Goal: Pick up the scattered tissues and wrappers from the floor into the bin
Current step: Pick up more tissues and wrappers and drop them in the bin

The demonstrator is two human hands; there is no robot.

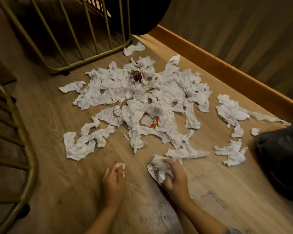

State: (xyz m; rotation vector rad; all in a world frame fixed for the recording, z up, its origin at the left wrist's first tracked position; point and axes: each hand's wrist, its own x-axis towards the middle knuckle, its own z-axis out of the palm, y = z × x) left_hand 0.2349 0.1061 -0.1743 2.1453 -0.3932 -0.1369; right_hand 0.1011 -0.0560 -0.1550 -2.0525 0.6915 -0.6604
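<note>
Several crumpled white tissues [142,102] lie spread over the wooden floor, with a brown patterned wrapper [137,76] near the far middle and an orange wrapper [154,123] among them. My right hand [175,178] is closed on a wad of white tissue [161,168] together with a silvery wrapper [152,172], low over the floor. My left hand [112,180] pinches a small white tissue scrap [120,166]. A black bin bag [282,159] sits at the right edge.
Gold metal chair frames stand at the far left [61,39] and the near left [24,149]. An orange skirting board [227,65] and a striped wall run along the right. More tissues [232,112] lie near the bag.
</note>
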